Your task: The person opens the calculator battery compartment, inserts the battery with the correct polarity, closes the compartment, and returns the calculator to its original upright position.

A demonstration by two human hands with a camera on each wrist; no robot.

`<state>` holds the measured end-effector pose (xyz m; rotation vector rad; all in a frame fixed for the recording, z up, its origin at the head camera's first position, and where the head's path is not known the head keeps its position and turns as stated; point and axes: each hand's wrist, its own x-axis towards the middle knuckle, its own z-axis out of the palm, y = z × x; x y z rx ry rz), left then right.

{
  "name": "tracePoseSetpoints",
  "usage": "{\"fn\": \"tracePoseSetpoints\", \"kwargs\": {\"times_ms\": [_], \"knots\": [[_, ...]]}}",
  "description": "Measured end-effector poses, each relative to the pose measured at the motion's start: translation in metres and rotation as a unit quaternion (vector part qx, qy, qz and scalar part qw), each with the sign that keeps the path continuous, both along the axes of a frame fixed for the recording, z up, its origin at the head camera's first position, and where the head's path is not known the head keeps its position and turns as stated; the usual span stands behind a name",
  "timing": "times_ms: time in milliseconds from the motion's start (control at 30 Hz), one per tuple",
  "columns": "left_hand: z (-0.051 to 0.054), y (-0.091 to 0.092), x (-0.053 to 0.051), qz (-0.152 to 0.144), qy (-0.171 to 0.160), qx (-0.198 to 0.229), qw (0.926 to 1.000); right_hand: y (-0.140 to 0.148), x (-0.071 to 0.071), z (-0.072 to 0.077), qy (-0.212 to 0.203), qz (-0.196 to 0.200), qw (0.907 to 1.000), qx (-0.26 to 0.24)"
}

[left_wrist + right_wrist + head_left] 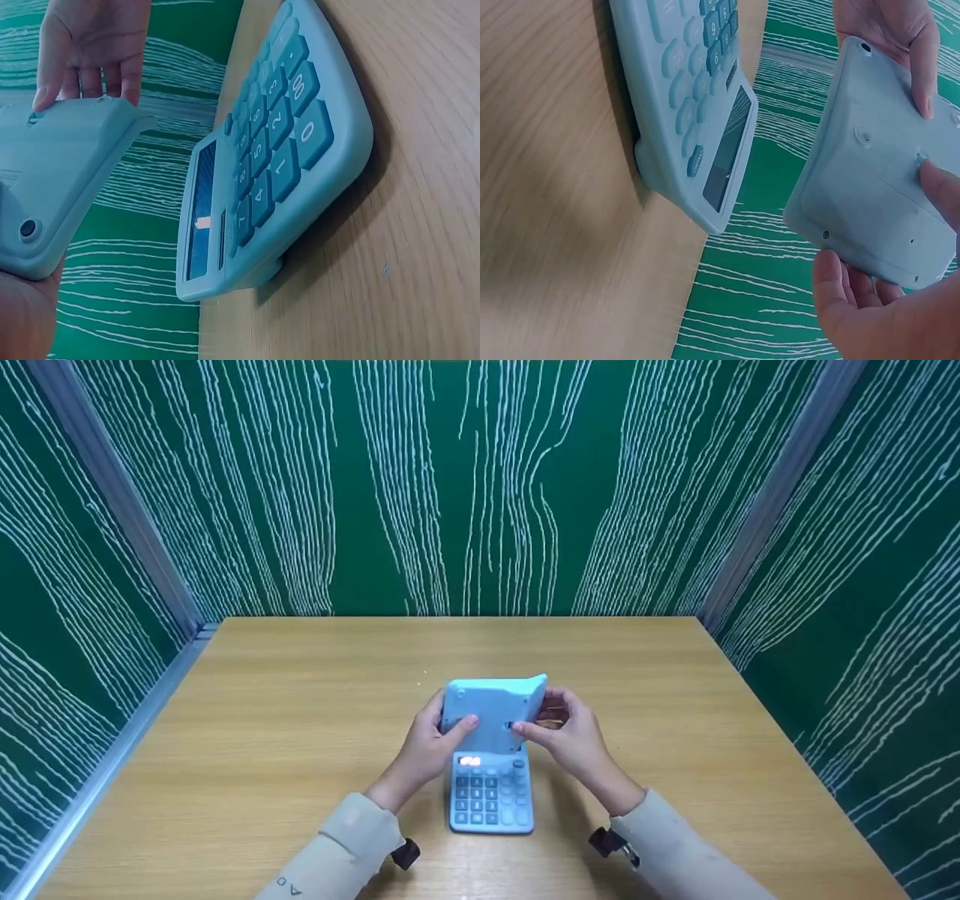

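A light blue calculator (491, 701) is held above the table, its back turned toward me; screws and a small slot show on that back. My left hand (427, 750) grips its left edge, thumb lying across the back. On the other side my right hand (577, 742) holds the right edge, with the thumb tip at the small slot. The right wrist view shows the back of this held calculator (885, 180) and the thumb at the slot. Below it, a second light blue calculator (517, 816) lies on the table, keys up, its display (199, 217) facing the ceiling at a tilt.
The wooden table (300, 675) extends around both calculators. Green panels with white wavy lines (382, 510) stand at the back and sides, joined by grey metal posts (120, 487). A dark strap piece (406, 853) hangs at the left sleeve, another (606, 841) at the right.
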<state>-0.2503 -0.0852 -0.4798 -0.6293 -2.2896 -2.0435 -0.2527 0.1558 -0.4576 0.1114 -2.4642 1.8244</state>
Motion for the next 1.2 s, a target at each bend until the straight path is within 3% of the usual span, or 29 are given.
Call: {"fn": "tracePoseSetpoints", "kwargs": {"times_ms": [200,467,567,633,733,833,1067,1200], "knots": [[-0.0017,0.0009,-0.0002,0.003,0.019,-0.018,0.9997,-0.0006,-0.0006,-0.0006,-0.002,0.004,0.9998,-0.018],[-0.0011,0.0022,0.0019,-0.002,0.085,-0.054,0.9949,0.0022,-0.0011,-0.0037,0.003,0.021,0.9997,-0.014],[0.0,0.0025,0.0024,-0.001,0.133,-0.083,0.9877,0.0035,-0.0013,-0.0044,-0.002,0.035,0.9993,-0.008],[-0.0003,0.0024,0.0017,0.006,0.177,-0.113,0.9777,0.0041,-0.0006,-0.0042,-0.011,0.046,0.9988,-0.005],[-0.0019,0.0022,-0.0002,0.029,0.249,-0.164,0.9542,0.0048,0.0011,-0.0034,-0.027,0.061,0.9978,-0.004],[-0.0046,0.0023,-0.0028,0.057,0.318,-0.215,0.9214,0.0036,0.0028,-0.0014,-0.042,0.071,0.9963,-0.021],[-0.0085,0.0043,-0.0046,0.094,0.459,-0.322,0.8227,0.0028,0.001,0.0006,-0.082,0.091,0.989,-0.082],[-0.0042,0.0067,-0.0023,0.097,0.508,-0.364,0.7742,0.0046,0.0,0.0021,-0.11,0.103,0.9817,-0.116]]}}
